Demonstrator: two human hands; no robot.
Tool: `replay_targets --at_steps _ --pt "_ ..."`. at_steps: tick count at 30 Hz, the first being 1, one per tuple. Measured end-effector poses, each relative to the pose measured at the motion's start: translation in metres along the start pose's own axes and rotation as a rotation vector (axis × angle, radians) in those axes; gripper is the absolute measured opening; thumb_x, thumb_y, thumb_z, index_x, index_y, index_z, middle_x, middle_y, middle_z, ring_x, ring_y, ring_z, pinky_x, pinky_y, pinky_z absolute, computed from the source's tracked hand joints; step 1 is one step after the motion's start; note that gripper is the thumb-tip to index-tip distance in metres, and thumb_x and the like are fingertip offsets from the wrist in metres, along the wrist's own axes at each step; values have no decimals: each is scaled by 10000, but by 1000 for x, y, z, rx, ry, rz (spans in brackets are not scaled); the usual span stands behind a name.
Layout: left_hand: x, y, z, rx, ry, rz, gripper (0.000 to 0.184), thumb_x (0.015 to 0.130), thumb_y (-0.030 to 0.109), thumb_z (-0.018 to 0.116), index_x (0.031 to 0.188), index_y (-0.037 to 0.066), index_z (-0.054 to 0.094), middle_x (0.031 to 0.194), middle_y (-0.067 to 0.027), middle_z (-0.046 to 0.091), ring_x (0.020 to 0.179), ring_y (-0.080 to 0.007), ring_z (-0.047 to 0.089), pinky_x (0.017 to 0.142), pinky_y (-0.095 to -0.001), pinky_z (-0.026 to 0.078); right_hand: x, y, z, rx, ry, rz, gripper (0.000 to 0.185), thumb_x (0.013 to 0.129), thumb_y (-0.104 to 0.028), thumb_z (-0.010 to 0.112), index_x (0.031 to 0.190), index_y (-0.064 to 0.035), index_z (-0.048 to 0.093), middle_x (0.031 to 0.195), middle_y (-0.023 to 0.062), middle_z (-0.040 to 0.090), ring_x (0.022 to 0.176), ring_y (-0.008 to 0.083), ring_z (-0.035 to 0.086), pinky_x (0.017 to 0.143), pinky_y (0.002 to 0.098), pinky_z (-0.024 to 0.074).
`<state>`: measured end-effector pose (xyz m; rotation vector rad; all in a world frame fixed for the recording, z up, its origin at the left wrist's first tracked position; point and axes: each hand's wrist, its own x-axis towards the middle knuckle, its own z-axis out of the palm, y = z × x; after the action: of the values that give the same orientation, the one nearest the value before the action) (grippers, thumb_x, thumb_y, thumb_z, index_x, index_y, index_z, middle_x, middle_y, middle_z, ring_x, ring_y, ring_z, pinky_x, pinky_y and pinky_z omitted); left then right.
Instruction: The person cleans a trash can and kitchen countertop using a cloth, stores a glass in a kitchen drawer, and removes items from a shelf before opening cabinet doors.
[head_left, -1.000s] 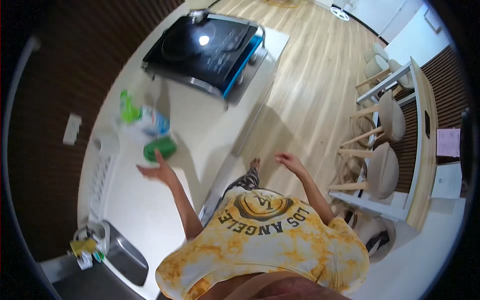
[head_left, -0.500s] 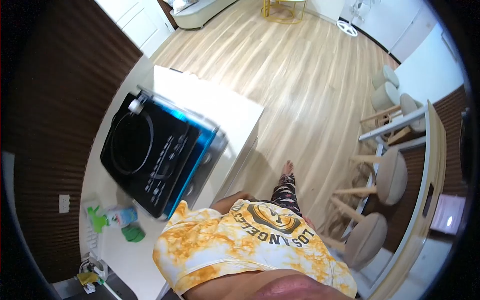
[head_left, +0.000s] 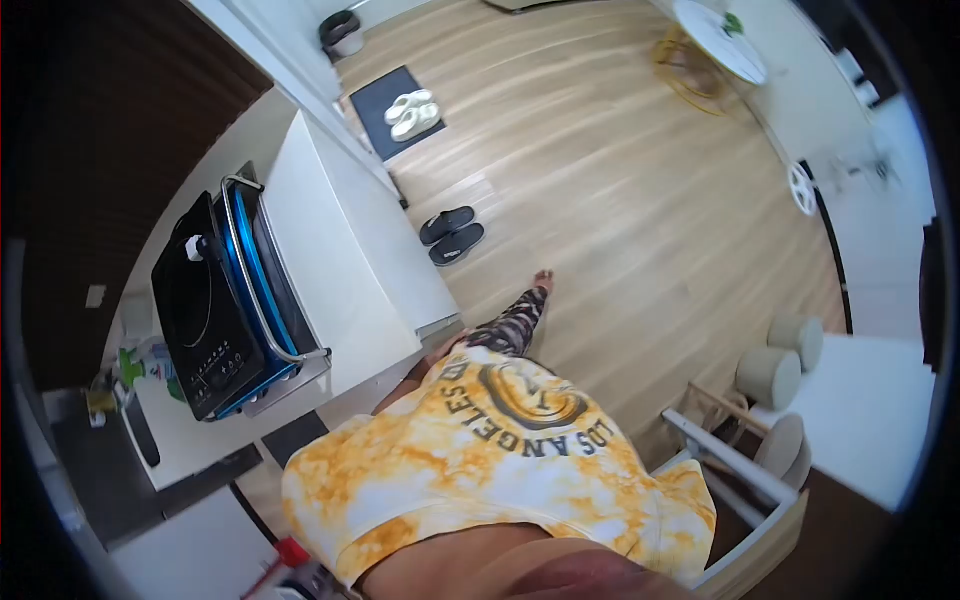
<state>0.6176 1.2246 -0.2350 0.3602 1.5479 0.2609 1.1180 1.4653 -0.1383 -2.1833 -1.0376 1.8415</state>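
My left hand (head_left: 440, 350) hangs low at my side, close to the white counter and partly covered by my shirt (head_left: 500, 430). Its fingers are too hidden to show what they do. My right hand is out of sight. On the counter (head_left: 350, 330) beside me sits a black induction cooktop (head_left: 205, 310) with a round ring and printed controls. It rests beside a blue-edged appliance and a curved metal rail (head_left: 245, 260). Behind the cooktop a green-topped spray bottle (head_left: 130, 365) is partly visible.
Dark slippers (head_left: 452, 235) lie on the wood floor, and white clogs (head_left: 412, 115) rest on a dark mat (head_left: 375, 100). To the right are round stools (head_left: 770, 375) and a wooden-edged table (head_left: 755, 550). A round white table (head_left: 720, 40) stands farther off. A red-capped item (head_left: 290, 550) is at lower left.
My view has turned left and moved forward along the counter. The cooktop now appears farther left, and the mat with clogs, the slippers and a bin have come into view.
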Motion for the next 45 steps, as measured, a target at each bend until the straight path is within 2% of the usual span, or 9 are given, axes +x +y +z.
replay_targets --at_steps 5,13,16,26,32,34,37,43,45 --pt "35 189 -43 -942 -390 304 484 898 381 304 1249 53 364 1246 -106 422 1141 -202 406 981 -330 287 99 -157 26 -141 -120 -105 254 809 -251 447 973 -63 493 885 65 525 822 161 503 714 321 407" --pt "-205 663 -130 -252 1118 2142 167 779 105 546 928 29 545 873 -77 582 842 -198 566 746 -312 453 224 -315 40 -329 -227 -107 211 781 -247 459 871 -71 534 771 62 541 720 160 523 637 322 422" --pt "-238 724 -105 -516 504 2636 125 768 97 554 878 39 551 890 -72 554 854 -185 549 704 -304 453 282 -363 37 -433 -253 -58 201 770 -246 464 833 -74 549 728 61 547 682 159 531 608 323 428" --pt "-163 986 -150 -702 -600 2387 27 726 77 597 721 71 572 954 -50 456 890 -144 497 568 -285 456 463 -665 -6 -775 -30 -363 199 736 -241 479 706 -85 600 586 59 567 554 158 557 512 324 448" --pt "-92 1115 -210 -929 -794 2267 61 712 94 626 706 114 568 926 -26 457 871 -128 494 519 -270 436 529 -892 55 2 -38 -585 256 790 -176 462 1013 -105 564 780 20 607 609 117 556 487 252 428" --pt "-73 1168 -228 -923 -860 2163 90 730 128 631 682 121 554 877 -8 472 815 -97 507 492 -245 424 534 -901 60 39 -33 -516 260 799 -182 463 1027 -98 557 807 25 607 632 114 558 494 249 429" --pt "-67 1239 -214 -1376 -383 2034 135 723 131 645 649 128 532 806 16 483 722 -59 508 470 -218 405 565 -852 52 -39 11 -304 249 807 -222 479 973 -67 581 744 50 604 565 129 552 464 264 426" --pt "17 1383 -218 -1213 -837 1733 160 715 79 644 633 137 520 743 33 474 657 -34 505 465 -199 394 533 -731 -1 270 56 509 142 752 -200 530 760 -61 554 672 71 564 507 199 538 422 335 420" --pt "36 1428 -191 -1322 -622 1678 139 718 88 636 642 125 525 764 21 473 694 -51 508 476 -209 408 551 -690 -29 280 11 710 130 712 -171 573 740 -50 535 678 107 557 513 240 540 443 367 431"
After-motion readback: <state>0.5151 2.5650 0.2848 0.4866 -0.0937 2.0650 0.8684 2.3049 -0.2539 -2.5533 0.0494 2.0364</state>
